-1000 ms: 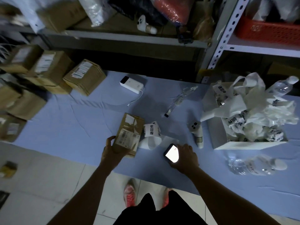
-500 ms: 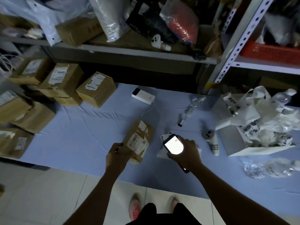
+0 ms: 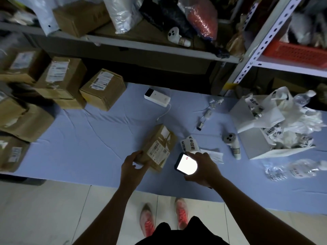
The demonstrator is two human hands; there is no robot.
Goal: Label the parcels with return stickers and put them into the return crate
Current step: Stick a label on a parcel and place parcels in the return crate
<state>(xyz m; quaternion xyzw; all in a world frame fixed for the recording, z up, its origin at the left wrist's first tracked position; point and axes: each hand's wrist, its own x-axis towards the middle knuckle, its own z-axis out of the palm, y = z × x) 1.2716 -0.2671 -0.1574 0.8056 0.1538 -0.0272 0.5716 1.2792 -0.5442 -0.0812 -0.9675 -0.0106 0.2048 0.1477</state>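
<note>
While the left hand [image 3: 131,164] curls round the near corner of the cardboard parcel [image 3: 157,147], close to the front edge of the wrinkled blue cloth [image 3: 88,135], the right hand [image 3: 201,169] is clamped on a lit phone [image 3: 185,165] just beside it. A roll of return stickers [image 3: 189,145] lies behind the phone. Brown boxes [image 3: 104,89] crowd the surface's left edge. Toward the right edge, a white carton [image 3: 256,144] holds crumpled paper strips, and a clear bottle [image 3: 292,169] lies near it.

One wide-angle head view looks forward and down, close over the near edge of the counter [image 3: 99,138]; left hand [image 3: 131,165] and right hand [image 3: 201,167] sit mid-frame, shelves [image 3: 159,50] beyond the far edge, shoes [image 3: 181,213] below.
</note>
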